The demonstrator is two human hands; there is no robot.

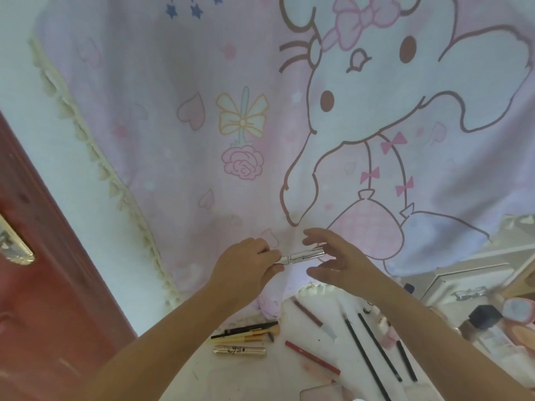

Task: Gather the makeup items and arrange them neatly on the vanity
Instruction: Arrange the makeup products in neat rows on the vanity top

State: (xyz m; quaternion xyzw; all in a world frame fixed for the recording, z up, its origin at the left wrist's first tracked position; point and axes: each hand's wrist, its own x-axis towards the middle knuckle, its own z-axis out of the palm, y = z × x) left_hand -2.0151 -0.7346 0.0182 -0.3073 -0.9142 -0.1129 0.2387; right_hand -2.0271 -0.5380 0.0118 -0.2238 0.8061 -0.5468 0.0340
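At the far left stands a red door [43,270] with a brass handle plate, then a white wall and a pink cartoon curtain [231,125] with a tasselled edge. In front of the curtain the left hand [246,267] pinches one end of a silver cosmetic tube [302,257], fingers curled round it, forearm reaching up from the lower left. The tube lies roughly level, held up in the air above the white vanity top [260,371]. The right hand [338,259] cups the tube's other end with its fingers spread and relaxed; whether they touch it I cannot tell.

Below lie a gold tube [239,350] beside a small bundle of brushes [246,332], a red pencil [312,358] and black pencils [373,354] further right, still scattered at angles.

The likely slip: with only one end pinched, the tube could tip out during a handover and drop among the pencils, knocking them about.
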